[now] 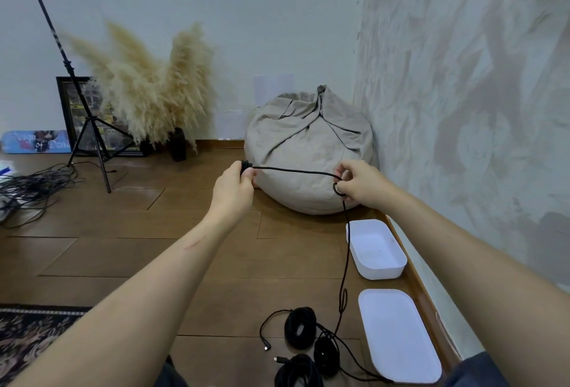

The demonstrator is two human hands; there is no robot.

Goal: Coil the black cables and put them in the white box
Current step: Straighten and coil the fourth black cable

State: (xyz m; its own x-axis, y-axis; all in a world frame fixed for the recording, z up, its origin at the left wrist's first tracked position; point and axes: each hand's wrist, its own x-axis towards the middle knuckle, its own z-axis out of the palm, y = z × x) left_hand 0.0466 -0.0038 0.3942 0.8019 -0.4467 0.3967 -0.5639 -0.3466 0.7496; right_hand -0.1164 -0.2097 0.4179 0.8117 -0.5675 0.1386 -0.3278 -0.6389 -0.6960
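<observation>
A black cable (296, 170) stretches taut between my two raised hands. My left hand (236, 183) grips a small wound bundle of it at one end. My right hand (357, 183) pinches the cable where it forms a small loop, and the rest hangs down to the floor. Three coiled black cables (300, 328) lie on the wooden floor near me, with loose plug ends beside them. The open white box (398, 263) stands on the floor by the wall, with nothing in it. Its white lid (398, 334) lies flat just in front of it.
A beige bean bag (308, 146) sits in the corner behind my hands. At the left stand a tripod (89, 127), dried pampas grass (148, 90) in a dark vase and a tangle of other cables (27, 189). A patterned rug (27, 337) lies at bottom left.
</observation>
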